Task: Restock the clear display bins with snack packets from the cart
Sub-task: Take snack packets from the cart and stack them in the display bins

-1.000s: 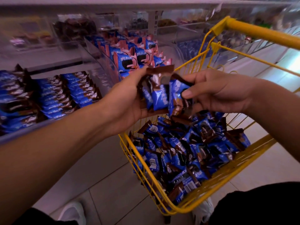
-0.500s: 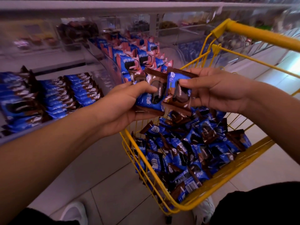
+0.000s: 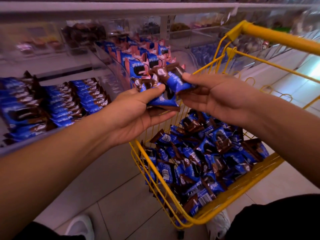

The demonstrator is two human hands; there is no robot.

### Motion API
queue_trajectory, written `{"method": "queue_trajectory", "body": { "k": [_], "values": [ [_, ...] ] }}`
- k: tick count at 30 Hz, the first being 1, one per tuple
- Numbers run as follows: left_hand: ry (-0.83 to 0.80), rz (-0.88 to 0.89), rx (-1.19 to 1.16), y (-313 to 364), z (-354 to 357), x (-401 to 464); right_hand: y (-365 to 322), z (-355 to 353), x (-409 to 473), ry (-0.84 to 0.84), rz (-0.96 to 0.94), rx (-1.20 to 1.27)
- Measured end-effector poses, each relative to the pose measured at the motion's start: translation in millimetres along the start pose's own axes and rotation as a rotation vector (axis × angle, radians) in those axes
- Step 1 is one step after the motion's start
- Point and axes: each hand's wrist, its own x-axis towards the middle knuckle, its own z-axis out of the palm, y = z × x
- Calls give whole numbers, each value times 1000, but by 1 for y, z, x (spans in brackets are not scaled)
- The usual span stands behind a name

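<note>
Packets lifted clear of the cart, heading for the bins

Both hands have risen from the yellow cart (image 3: 204,220): the left hand (image 3: 136,110) grasps several blue-and-brown packets (image 3: 161,101) and the right hand (image 3: 214,94) pinches another packet (image 3: 178,80). They are now near the pink-packet bin (image 3: 119,70) at far centre, so placing seems next; the cart remains well stocked.

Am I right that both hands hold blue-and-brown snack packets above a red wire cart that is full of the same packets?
Not quite: the cart is yellow, not red, as the head view shows. The rest stands: the left hand and the right hand both hold blue-and-brown snack packets above it, and it is full of the same packets.
</note>
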Motion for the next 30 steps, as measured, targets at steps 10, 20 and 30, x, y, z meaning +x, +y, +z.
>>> {"method": "queue_trajectory", "body": {
  "k": [10, 20, 30],
  "values": [
    [-43, 138, 285, 0, -5, -7, 6, 3, -5, -189, -66, -74],
    [42, 148, 557, 3, -10, -11, 15, 6, -6, -309, -208, -236],
    [-60, 230, 995, 40, -39, -50, 7, 46, -6, -446, -348, -638]
  ]
}}
